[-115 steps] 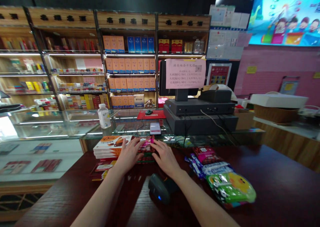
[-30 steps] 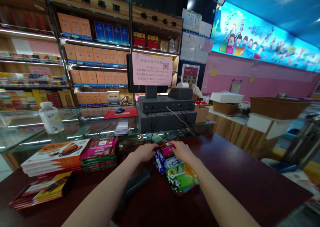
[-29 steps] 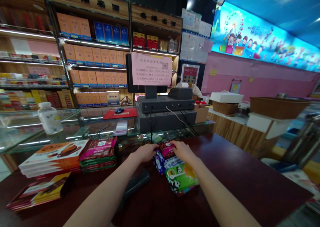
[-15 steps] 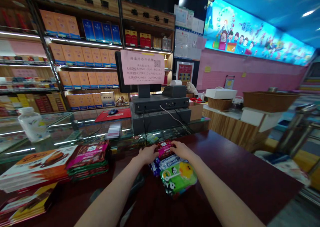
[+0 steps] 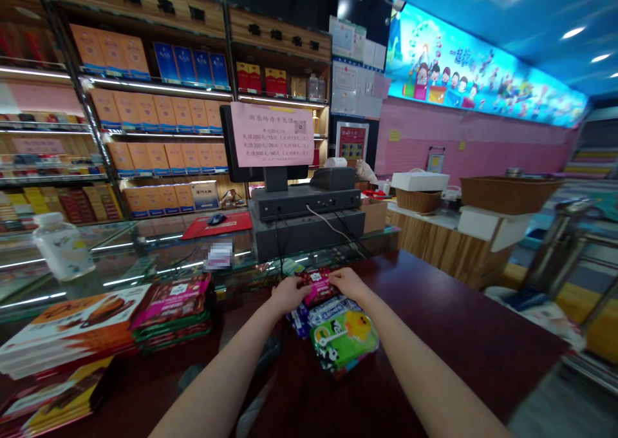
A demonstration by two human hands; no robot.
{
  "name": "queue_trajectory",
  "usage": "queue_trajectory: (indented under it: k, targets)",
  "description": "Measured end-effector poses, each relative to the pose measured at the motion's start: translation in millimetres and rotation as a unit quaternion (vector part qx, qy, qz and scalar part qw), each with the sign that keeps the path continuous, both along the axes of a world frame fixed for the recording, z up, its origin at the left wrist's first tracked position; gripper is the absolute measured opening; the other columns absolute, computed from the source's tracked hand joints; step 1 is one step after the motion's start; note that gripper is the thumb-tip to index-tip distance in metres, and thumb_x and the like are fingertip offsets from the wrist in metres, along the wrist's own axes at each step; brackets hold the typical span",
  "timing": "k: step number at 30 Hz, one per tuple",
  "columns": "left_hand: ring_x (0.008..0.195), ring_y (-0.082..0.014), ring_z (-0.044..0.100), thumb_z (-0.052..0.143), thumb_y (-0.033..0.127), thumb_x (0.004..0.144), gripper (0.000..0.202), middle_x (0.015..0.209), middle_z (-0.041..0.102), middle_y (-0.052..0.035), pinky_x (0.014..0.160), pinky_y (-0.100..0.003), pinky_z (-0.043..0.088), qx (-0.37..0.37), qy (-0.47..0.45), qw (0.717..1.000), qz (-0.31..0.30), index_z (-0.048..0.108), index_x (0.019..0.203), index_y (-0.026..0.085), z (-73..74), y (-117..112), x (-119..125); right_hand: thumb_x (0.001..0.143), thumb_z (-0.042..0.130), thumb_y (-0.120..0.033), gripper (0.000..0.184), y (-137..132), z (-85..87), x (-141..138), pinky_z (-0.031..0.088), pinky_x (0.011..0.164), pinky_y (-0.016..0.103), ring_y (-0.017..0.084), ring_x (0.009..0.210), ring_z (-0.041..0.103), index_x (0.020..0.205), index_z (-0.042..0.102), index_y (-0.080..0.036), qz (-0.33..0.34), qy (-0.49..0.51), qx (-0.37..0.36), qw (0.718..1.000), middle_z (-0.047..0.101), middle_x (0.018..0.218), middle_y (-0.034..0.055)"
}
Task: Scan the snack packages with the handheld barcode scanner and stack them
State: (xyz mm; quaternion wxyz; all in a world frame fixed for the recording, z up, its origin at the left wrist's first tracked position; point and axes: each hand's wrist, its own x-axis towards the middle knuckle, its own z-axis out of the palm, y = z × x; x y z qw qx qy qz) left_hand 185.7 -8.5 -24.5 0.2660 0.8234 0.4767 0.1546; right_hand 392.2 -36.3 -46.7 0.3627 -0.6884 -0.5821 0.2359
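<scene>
Both hands are at a magenta and brown snack packet [image 5: 318, 286] lying at the back of a small group of packets on the dark table. My left hand [image 5: 290, 294] grips its left side, with the thumb on top. At its right edge, my right hand [image 5: 348, 283] pinches the packet. Just in front lie blue and white packets [image 5: 332, 310], partly covered. Nearest to me is a green packet [image 5: 344, 338] with a yellow duck and panda pictures, between my forearms.
Stacked magenta packets [image 5: 172, 306] and white-orange boxes [image 5: 72, 322] stand at the left, with yellow packets [image 5: 62, 399] in front. Behind are a glass counter, a bottle [image 5: 64, 248] and a cash register [image 5: 306, 203]. The dark table [image 5: 434, 322] extends right.
The camera view has shifted slightly. Both hands stay on the magenta packet, and the right hand's fingers look a little more closed on its edge.
</scene>
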Motion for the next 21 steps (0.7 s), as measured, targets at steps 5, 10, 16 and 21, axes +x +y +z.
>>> queue_trajectory:
  k: [5,10,16,21]
  targets:
    - [0.102,-0.025,0.067,0.055,0.045,0.085,0.035,0.105,0.076,-0.0037,0.09,-0.034,0.05,0.008,-0.046,0.999,0.007,0.072,0.109,0.024,12.0,-6,-13,0.077,0.056,-0.029,0.029,-9,12.0,-14,0.047,0.069,0.027,0.021,0.076,0.067,0.084,0.081,-0.015,0.013,0.046,0.025,0.999,0.076,0.075,0.0042]
    - [0.095,-0.0234,0.068,0.055,0.044,0.085,0.034,0.1,0.077,-0.0038,0.086,-0.032,0.051,0.012,-0.086,0.996,-0.005,0.074,0.102,0.021,28.9,-13,-45,0.079,0.055,-0.03,0.035,-19,27.7,-36,0.048,0.073,0.028,0.022,0.08,0.068,0.097,0.08,-0.012,0.042,0.066,0.049,0.996,0.077,0.084,0.0062]
    - [0.096,-0.0236,0.068,0.054,0.042,0.084,0.037,0.102,0.077,-0.004,0.087,-0.031,0.051,0.029,-0.133,0.991,0.001,0.073,0.106,0.019,46.6,-31,-94,0.078,0.057,-0.025,0.029,-21,41.1,-77,0.049,0.086,0.032,0.024,0.093,0.068,0.091,0.081,-0.014,0.065,0.065,0.076,0.993,0.078,0.093,0.0067]
    - [0.104,-0.0246,0.068,0.053,0.042,0.085,0.045,0.112,0.076,-0.0041,0.092,-0.033,0.052,0.04,-0.157,0.986,0.036,0.068,0.12,0.017,52.5,-43,-134,0.078,0.057,-0.026,0.034,-25,49.2,-115,0.049,0.091,0.035,0.025,0.1,0.067,0.102,0.079,-0.015,0.083,0.074,0.092,0.99,0.073,0.113,0.0102]
